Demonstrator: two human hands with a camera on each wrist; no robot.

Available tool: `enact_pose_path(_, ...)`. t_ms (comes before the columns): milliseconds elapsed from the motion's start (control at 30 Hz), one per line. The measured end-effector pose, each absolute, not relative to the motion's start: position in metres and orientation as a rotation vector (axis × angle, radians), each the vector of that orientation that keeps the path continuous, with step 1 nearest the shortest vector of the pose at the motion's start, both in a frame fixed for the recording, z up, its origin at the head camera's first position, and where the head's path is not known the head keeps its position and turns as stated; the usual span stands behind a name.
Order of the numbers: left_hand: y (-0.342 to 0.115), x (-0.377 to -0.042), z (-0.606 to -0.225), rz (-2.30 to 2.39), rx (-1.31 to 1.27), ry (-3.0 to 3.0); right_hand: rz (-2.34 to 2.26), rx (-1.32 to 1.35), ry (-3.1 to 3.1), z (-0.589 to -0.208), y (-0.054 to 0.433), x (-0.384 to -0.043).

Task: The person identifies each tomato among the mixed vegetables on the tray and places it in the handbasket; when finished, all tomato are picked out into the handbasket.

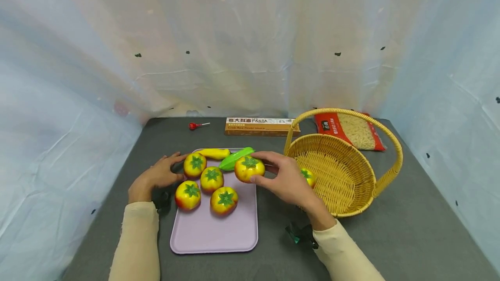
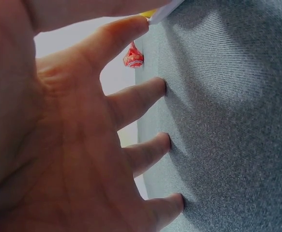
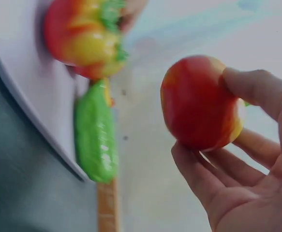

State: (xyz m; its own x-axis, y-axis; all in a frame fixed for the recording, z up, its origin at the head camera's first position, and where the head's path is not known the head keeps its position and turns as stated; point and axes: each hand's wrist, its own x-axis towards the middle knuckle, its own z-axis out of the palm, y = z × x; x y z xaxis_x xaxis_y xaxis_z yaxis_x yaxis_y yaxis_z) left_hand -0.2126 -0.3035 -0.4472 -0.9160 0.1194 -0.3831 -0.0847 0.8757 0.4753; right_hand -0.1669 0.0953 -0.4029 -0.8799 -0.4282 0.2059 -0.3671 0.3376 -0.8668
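Note:
My right hand (image 1: 287,177) pinches a glossy yellow-and-red toy tomato (image 1: 249,169) with a green star-shaped top, thumb on one side and fingers on the other. In the right wrist view the tomato's red underside (image 3: 199,104) shows, lifted off the tray. At the left edge of the lilac tray (image 1: 215,244), my left hand (image 1: 162,174) has its fingers spread, with fingertips (image 2: 165,140) on the grey tabletop. Beside that hand, several more such tomatoes (image 1: 212,180) sit on the tray. One more tomato (image 1: 308,177) lies in the wicker basket (image 1: 332,177), partly hidden by my right hand.
A long green toy vegetable (image 1: 236,158) and a yellow one (image 1: 214,154) lie at the tray's far end. Behind are a red lollipop (image 1: 193,126), a pasta box (image 1: 259,127) and a red pasta bag (image 1: 357,131). The basket's tall handle (image 1: 390,135) arches up on the right.

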Motion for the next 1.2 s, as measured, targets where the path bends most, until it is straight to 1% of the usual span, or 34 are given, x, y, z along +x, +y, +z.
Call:
enact_pose_path(200,-0.303,-0.214,-0.448,0.691,0.020,2.639,-1.730,-0.815,2.383,-0.388,0.147,-0.154)
enact_pose_path(367,-0.303,-0.213,-0.448,0.691,0.040,2.645,-1.662,-0.807,2.450,-0.387,0.200,-0.142)
enact_pose_path(533,-0.305,-0.212,-0.449,0.691,0.100,2.668,-1.570,-0.715,2.547,-0.392,0.243,-0.127)
enact_pose_path(667,-0.306,-0.214,-0.450,0.691,0.114,2.675,-1.478,-0.629,2.614,-0.398,0.266,-0.119)
enact_pose_path(833,-0.306,-0.215,-0.451,0.685,0.104,2.676,-1.391,-0.549,2.640,-0.408,0.272,-0.115)
enact_pose_path(1200,-0.305,-0.215,-0.450,0.682,0.084,2.666,-1.328,-0.578,2.713,-0.418,0.246,-0.128)
